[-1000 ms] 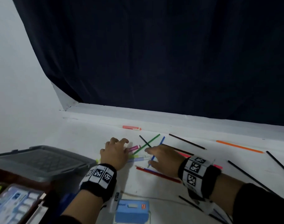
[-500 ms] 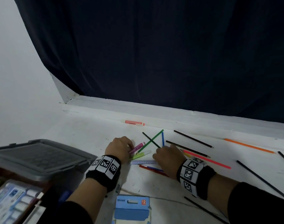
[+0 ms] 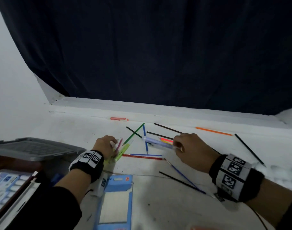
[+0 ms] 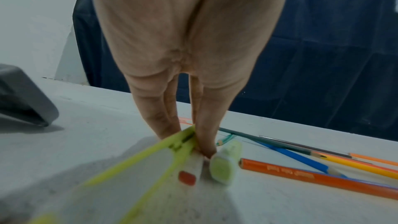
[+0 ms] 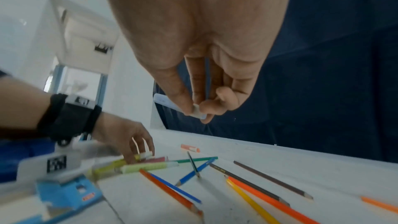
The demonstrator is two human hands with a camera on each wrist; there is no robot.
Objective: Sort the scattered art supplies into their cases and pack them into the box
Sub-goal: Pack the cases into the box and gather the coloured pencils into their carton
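My left hand (image 3: 114, 147) reaches down to the white table (image 3: 78, 130) and grips a yellow-green highlighter (image 4: 163, 159) together with a pink marker (image 3: 119, 143). A pale green highlighter (image 4: 226, 161) lies against its fingertips. My right hand (image 3: 175, 145) is lifted off the table and pinches one end of a pale blue marker (image 3: 156, 142), also seen as a pale blue marker (image 5: 170, 105) between thumb and fingers (image 5: 207, 110). Several coloured pencils lie scattered between the hands, among them a green pencil (image 3: 133, 133), a blue pencil (image 3: 145, 140) and a red pencil (image 3: 142, 157).
A blue case (image 3: 115, 196) lies at the near edge. A grey box lid (image 3: 34, 148) and a paint set (image 3: 5, 185) sit at the left. An orange marker (image 3: 118, 119), an orange pencil (image 3: 213, 131) and dark pencils (image 3: 249, 149) lie near the back ledge and right.
My right hand has picked the pale blue marker up off the table and moved right with it. My left hand has closed on the green and pink markers.
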